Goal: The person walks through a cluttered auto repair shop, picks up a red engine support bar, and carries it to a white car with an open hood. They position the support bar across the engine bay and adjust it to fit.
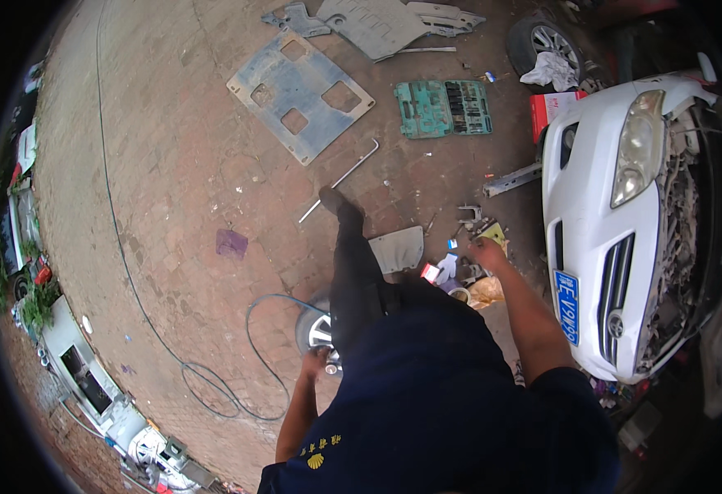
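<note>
My left hand (315, 361) is down beside a wheel with silver spokes (320, 333), which is partly hidden behind my leg. Its fingers look curled round something dark, with a small round metal end (331, 370) showing beside them; I cannot make out what it is. My right hand (484, 252) is lowered over a cluster of small things on the ground. Next to it are a yellow-green packet (495, 233), a metal bracket-like part (469, 216), a small blue-and-white box (452, 244) and a pale glove (446, 268). The right fingers are too dark and small to read.
A white car front (595, 222) stands close on the right. Ahead lie an open green tool case (443, 108), a metal plate with cutouts (315, 82) and a long bent bar (340, 179). A hose (250, 329) loops over the bricks at left. Another wheel (542, 41) lies far right.
</note>
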The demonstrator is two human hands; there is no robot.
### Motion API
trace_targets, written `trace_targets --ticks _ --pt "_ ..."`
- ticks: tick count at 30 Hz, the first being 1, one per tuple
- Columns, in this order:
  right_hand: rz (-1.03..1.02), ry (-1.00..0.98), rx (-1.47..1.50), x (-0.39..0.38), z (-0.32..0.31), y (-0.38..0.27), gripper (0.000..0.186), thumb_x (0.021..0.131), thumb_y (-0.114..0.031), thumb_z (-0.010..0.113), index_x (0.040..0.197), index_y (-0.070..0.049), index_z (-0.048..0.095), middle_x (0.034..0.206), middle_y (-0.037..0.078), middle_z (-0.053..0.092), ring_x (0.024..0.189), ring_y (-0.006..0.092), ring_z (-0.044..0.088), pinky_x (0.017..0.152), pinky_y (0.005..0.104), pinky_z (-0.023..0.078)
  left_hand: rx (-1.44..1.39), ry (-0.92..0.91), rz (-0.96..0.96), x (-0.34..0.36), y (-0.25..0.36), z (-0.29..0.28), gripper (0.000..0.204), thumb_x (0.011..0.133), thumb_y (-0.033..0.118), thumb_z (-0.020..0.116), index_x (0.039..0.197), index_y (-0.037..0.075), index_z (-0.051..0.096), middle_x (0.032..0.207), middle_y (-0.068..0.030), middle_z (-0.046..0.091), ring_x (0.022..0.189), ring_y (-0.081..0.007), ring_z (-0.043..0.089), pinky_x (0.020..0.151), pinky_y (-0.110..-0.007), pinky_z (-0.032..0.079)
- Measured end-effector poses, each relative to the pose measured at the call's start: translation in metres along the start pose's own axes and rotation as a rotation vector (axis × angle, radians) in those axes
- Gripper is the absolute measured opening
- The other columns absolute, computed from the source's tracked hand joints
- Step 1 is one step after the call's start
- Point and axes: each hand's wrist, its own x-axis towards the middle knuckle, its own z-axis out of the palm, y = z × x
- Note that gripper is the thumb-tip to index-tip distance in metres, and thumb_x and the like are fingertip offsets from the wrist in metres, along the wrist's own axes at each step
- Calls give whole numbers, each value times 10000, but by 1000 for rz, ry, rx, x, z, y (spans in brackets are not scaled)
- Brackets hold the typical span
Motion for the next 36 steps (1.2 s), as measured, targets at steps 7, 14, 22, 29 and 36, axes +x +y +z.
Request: trace_targets --ticks 7,14,22,29,36 --pt "-78 -40 -110 74 -9 -101 537 884 -431 653 1176 19 627 1085 225 686 1033 358 658 875 429 511 -772 240 58 89 151 -195 425 984 327 565 1239 -10 596 1066 -87 699 937 -145 644 811 -283 463" --pt "-158 19 -114 129 -40 -242 474 903 -415 641 1109 12 637 1068 215 685 1021 364 650 889 424 502 -804 277 168 128 235 -320 426 985 316 567 1268 -3 579 1070 -78 691 927 -146 645 793 -267 457" --pt "-108 -83 -141 234 -46 -268 466 882 -401 663 1111 5 642 1100 216 675 1051 375 637 904 432 500 -464 189 -70 165 210 -309 343 940 263 598 1104 -31 660 909 -96 693 816 -165 647 721 -296 490" --pt "-123 -23 -60 351 -69 -371 398 892 -353 660 1061 6 654 994 201 694 963 335 663 823 410 510 -391 83 -109 121 289 -361 406 928 295 626 1122 -61 658 927 -136 700 854 -197 675 791 -318 525" --pt "-199 -75 221 423 -110 -512 358 911 -317 653 1040 16 664 994 158 712 909 273 673 807 384 511 -587 352 -67 145 436 -473 403 970 296 579 1199 -33 622 1055 -128 708 923 -196 678 766 -295 485"
